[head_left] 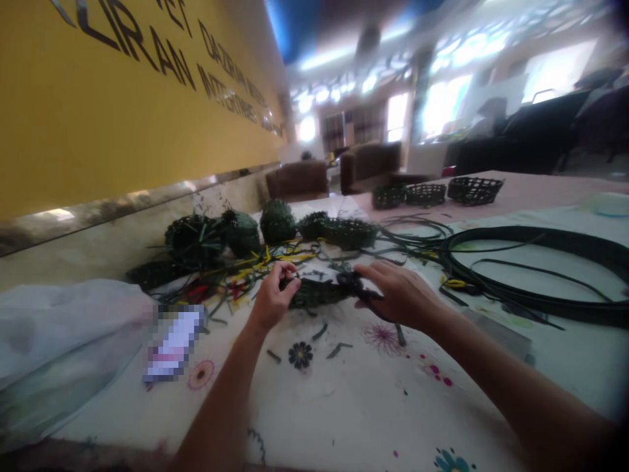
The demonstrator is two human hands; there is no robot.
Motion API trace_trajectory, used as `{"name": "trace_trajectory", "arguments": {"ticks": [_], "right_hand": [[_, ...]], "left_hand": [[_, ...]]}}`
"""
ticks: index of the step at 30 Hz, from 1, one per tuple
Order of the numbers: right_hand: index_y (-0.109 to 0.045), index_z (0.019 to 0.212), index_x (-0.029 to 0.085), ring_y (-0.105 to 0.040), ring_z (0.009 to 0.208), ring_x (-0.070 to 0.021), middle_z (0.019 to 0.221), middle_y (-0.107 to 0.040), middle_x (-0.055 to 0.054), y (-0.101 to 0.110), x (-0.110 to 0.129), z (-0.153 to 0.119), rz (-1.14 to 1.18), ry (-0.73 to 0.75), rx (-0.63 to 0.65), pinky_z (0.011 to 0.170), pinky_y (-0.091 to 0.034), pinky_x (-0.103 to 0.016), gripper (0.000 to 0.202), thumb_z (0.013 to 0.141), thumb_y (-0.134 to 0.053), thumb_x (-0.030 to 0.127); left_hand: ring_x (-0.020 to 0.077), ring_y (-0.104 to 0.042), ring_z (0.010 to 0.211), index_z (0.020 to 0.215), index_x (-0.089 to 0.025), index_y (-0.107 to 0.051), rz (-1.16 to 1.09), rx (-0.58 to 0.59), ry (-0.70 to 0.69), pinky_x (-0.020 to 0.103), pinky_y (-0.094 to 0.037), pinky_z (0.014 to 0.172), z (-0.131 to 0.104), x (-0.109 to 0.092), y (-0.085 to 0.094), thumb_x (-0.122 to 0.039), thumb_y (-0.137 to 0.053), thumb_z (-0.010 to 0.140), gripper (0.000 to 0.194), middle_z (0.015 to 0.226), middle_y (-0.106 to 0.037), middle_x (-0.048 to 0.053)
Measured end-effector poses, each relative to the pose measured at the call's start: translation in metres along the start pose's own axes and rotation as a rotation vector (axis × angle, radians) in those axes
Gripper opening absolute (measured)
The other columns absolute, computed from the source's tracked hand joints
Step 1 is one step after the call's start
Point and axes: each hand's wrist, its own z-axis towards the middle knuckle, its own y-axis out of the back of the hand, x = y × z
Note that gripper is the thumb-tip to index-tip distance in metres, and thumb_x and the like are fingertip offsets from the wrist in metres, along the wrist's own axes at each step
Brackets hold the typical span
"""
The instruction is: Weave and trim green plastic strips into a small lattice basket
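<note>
Basket [322, 295], apparently, between hands [276, 296]; coil [565, 240] right, bag [63, 347] left, other baskets [474, 191] behind on table [344, 406].

Your left hand [276, 293] curls, thumb [291, 289] bent toward its fingers [283, 267]; to its right, your right hand [400, 292] grips, back upward, forearm [496, 370] slanting away behind it.

woven piece [322, 294]: rough, matt | coil [565, 241]: smooth, plastic-looking | bag [73, 328]: filmy plastic

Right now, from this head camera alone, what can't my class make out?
All in the head view:
Dark tool in the right hand: tip blurred.
Woven piece: left end hidden by the left hand.
Dark coil: cut off by right edge.
Yellow sign: lettering cut off by top edge.
</note>
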Motion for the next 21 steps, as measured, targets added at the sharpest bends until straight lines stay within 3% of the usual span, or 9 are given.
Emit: {"name": "trace_trajectory", "arguments": {"ticks": [6,21], "right_hand": [[-0.060,0.119,0.016,-0.063,0.082,-0.0256,0.093,-0.070,-0.010,0.008,0.011,0.002,-0.070,-0.029,0.036,0.065,-0.042,-0.031,0.050,0.077,-0.076,0.038],[-0.064,0.112,0.015,-0.061,0.065,-0.0214,0.080,-0.072,-0.008,0.006,0.016,0.000,-0.135,-0.045,0.080,0.055,-0.023,-0.031,0.031,0.085,-0.057,0.028]], "left_hand": [[0.0138,-0.053,0.084,0.105,-0.021,-0.047,-0.068,-0.006,-0.034,0.026,-0.041,0.083,-0.001,-0.003,-0.002,-0.024,-0.056,0.085,0.022,0.087,-0.051,0.000],[0.0133,-0.053,0.083,0.102,-0.021,-0.045,-0.059,-0.020,-0.064,0.026,-0.042,0.082,-0.001,0.000,-0.003,-0.023,-0.056,0.085,0.020,0.086,-0.051,-0.001]]}}
